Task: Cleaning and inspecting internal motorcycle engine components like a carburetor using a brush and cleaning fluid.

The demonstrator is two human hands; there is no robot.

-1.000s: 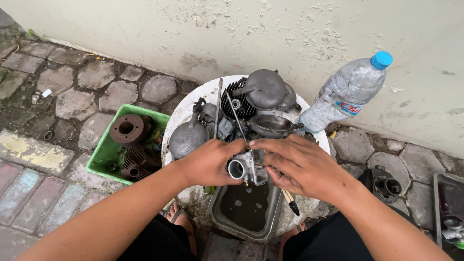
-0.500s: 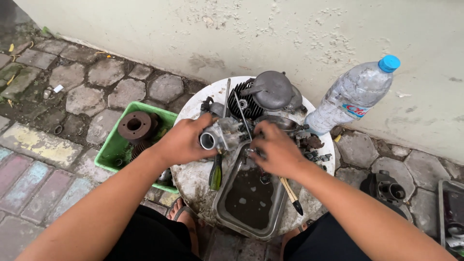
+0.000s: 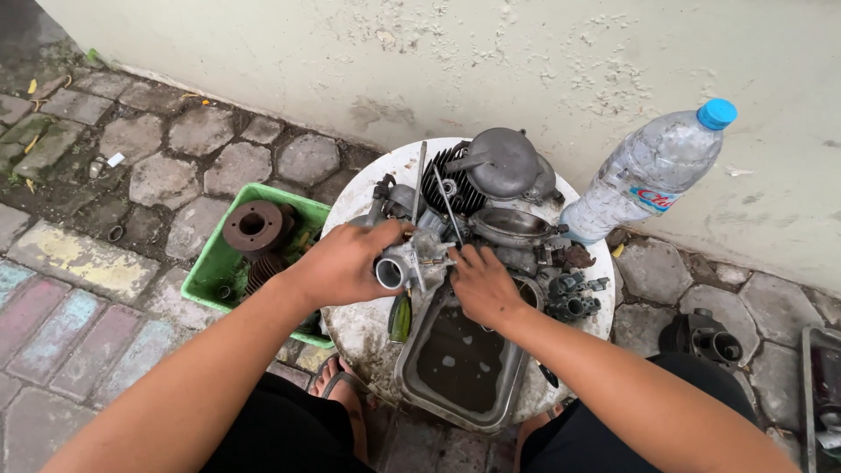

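Landmark: round white bench (image 3: 350, 326), stained, standing against a pale wall on a paved floor.

Containers:
- Metal tray (image 3: 412, 381), rectangular, at the near edge of the bench; holds dark liquid with a few pale spots on its surface.
- Green plastic crate (image 3: 203, 271), on the floor just left of the bench; holds a rusty brown flanged cylinder part (image 3: 252, 225) on top and finned dark parts below.
- Clear plastic bottle (image 3: 644, 172), blue cap, leaning against the wall just right of the bench; contents cannot be told.
- Grey tray (image 3: 809, 385), on the floor well right of the bench, only partly in view; contents unclear.

Loose items on the bench:
- Finned engine cylinder with grey domed cover (image 3: 495, 166), at the far side.
- Oval metal bowl-shaped cover (image 3: 511, 227), just in front of the cylinder.
- Cluster of small dark fittings (image 3: 571, 296), at the right side.
- Green-handled screwdriver (image 3: 400, 316), lying beside the metal tray's left wall.

Off the bench: dark cast housing (image 3: 710, 340) on the floor to the right.

Hands:
- Left hand (image 3: 343, 263), closed around a grey carburettor body (image 3: 405, 265), held over the middle of the bench, above the far left corner of the metal tray, round bore facing the viewer.
- Right hand (image 3: 482, 285), fingers curled, fingertips at the carburettor's right side; whether it pinches a small part cannot be told.
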